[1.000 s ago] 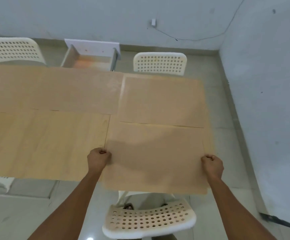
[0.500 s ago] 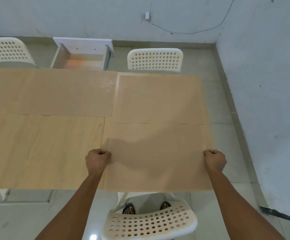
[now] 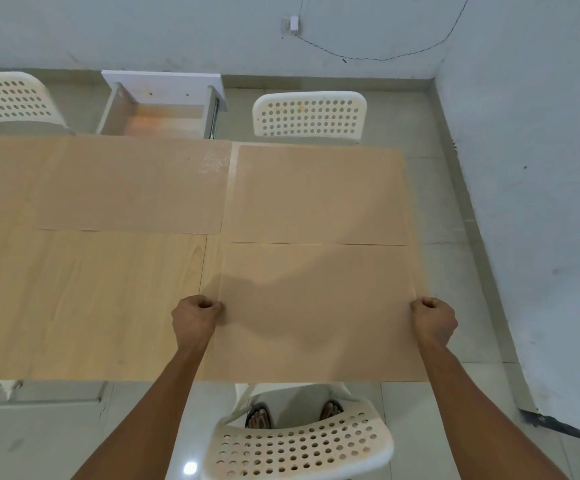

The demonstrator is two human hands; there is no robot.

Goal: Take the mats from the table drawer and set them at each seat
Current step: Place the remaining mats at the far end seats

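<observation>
A tan mat (image 3: 316, 306) lies at the near right end of the wooden table (image 3: 84, 306). My left hand (image 3: 195, 317) grips its left edge and my right hand (image 3: 432, 318) grips its right edge, both fists closed. Its near edge lines up with the table's front edge. A second tan mat (image 3: 319, 194) lies just beyond it at the far right seat. A third mat (image 3: 132, 185) lies to the left on the far side. The white table drawer (image 3: 162, 109) stands pulled open beyond the far edge, with a wooden bottom showing.
White perforated chairs stand at the near seat (image 3: 299, 445), the far right seat (image 3: 309, 114) and the far left (image 3: 7, 98). A grey wall (image 3: 541, 168) runs close along the right. My sandalled feet show under the table edge.
The mat in my hands has slid away from me onto the table: its near edge no longer overhangs the front edge. Both hands kept their grip.
</observation>
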